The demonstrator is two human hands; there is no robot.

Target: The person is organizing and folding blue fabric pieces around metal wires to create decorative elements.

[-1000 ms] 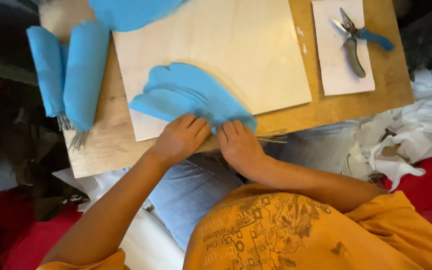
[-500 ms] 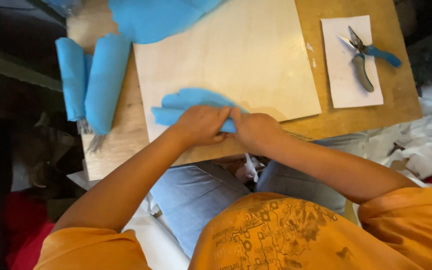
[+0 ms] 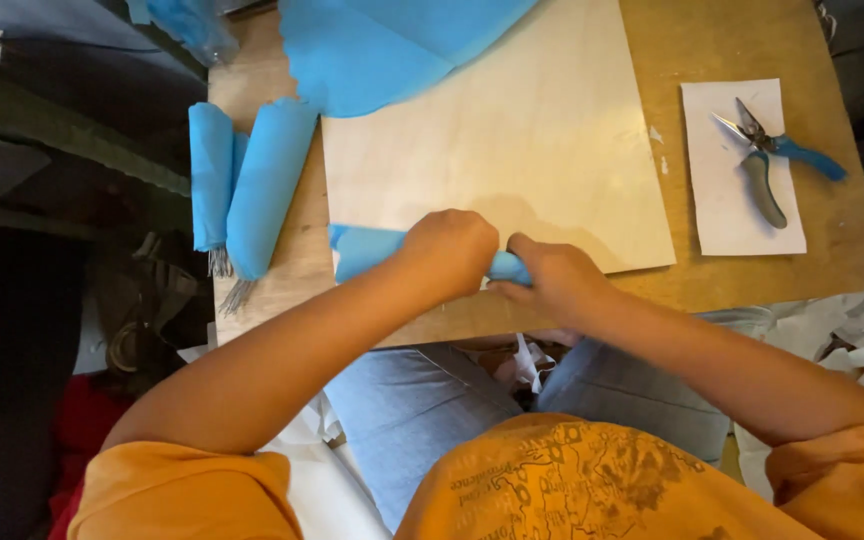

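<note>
From the head camera I look straight down at a rolled-up piece of bright blue tissue paper, a soft tube lying crosswise at the near edge of a pale plywood board. Only its left end and a small stretch between the two hands show; the rest is covered by them.

The board rests on a brown wooden desk. To the left of the board, two finished blue paper rolls lie side by side, well apart from the hands, with thin wire ends poking out towards me. At the far edge, a loose sheet of blue tissue paper overlaps the top of the board. To the right, a white sheet of paper carries a pair of blue-handled pliers, also well apart. Below the desk edge I see grey trousers and an orange printed shirt.

The left hand is curled over the middle of the roll, its grip closed down on the paper. The right hand sits just beside it, touching it, fingers folded around the roll's right end so that its grip is also clamped on the paper. Nothing lies between the hands and the roll.
</note>
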